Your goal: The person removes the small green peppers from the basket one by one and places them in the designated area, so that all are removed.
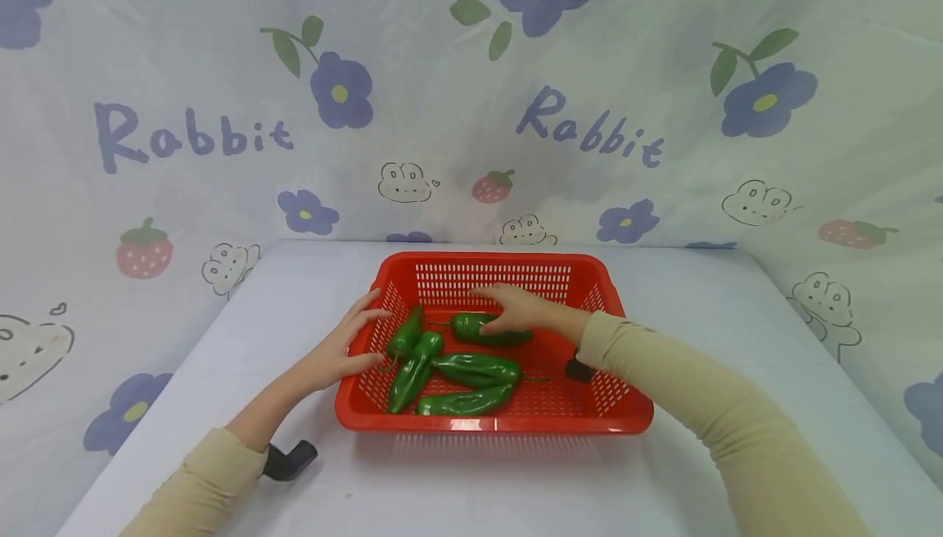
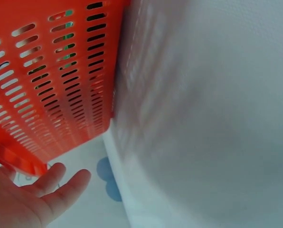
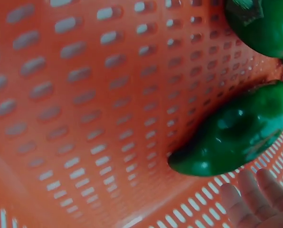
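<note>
A red plastic basket point(image 1: 495, 425) with slotted walls holds several long green peppers point(image 1: 471, 369). My left hand point(image 1: 342, 354) is at the basket's left rim, fingers extended and spread; in the left wrist view that hand point(image 2: 34, 202) lies by the basket's outer wall. Reaching inside from the right, my right hand point(image 1: 519, 310) hovers over the pepper point(image 1: 467, 326) near the back wall, partly covering it. In the right wrist view, straight fingers point(image 3: 248, 194) lie beside a pepper point(image 3: 231, 135) without curling round it. Whether they touch it, I cannot tell.
The basket stands on a white-covered table point(image 1: 412, 492). Behind hangs a printed cloth point(image 1: 457, 111) with flowers and rabbits. A black device point(image 1: 291, 462) is at the left wrist, and another black piece point(image 1: 579, 369) shows below the right wrist.
</note>
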The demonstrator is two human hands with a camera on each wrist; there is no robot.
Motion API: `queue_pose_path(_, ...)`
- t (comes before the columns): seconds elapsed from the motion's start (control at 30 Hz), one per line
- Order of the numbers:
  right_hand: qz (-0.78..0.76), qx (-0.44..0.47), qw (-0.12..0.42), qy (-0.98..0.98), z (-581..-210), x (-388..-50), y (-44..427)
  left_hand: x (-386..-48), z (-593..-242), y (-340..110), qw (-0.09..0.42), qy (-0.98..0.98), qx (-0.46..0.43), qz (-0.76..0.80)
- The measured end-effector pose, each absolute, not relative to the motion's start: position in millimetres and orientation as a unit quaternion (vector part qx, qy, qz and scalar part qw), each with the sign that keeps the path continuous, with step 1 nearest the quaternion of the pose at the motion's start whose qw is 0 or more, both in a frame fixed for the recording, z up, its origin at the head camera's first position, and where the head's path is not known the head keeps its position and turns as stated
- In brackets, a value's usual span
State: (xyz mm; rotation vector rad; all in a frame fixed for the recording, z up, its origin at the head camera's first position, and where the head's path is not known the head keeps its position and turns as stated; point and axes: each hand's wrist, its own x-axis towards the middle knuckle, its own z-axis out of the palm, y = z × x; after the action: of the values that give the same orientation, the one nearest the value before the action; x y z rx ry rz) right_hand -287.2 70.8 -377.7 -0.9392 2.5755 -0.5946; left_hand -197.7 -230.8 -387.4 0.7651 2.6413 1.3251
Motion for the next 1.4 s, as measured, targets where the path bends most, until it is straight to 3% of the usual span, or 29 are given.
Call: queue_pose_path(1.4, -0.227, -0.335, 0.169, 0.898, -387, -283, 65, -196, -385, -229, 0.037, 0.858, 0.256, 0.444)
